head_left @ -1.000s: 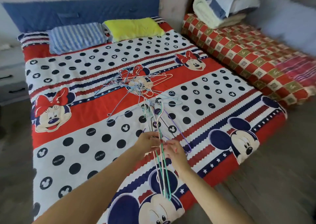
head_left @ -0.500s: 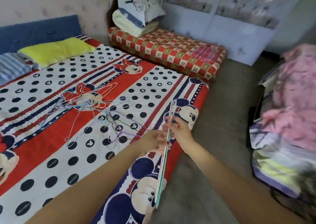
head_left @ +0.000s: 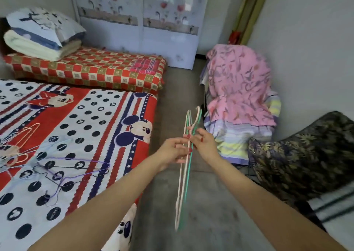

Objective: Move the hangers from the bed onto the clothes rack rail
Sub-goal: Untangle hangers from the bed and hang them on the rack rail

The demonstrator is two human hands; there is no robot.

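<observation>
Hangers (head_left: pixel 184 176) hang bunched, hooks above our fingers; our left hand (head_left: pixel 173 151) and right hand (head_left: pixel 203 143) pinch them. We should keep hooks aligned for the rail.

Thin smooth coated-wire hangers (head_left: pixel 184 176); matt printed cotton-like bedsheet (head_left: pixel 107 116); pink patterned cloth (head_left: pixel 239 82) draped; dull grey floor (head_left: pixel 201 203); glossy floral wardrobe doors (head_left: pixel 138 21).

Bed (head_left: pixel 107 116) w/ cartoon sheet: loose wire hangers (head_left: pixel 72 170) lie tangled on left part.
</observation>
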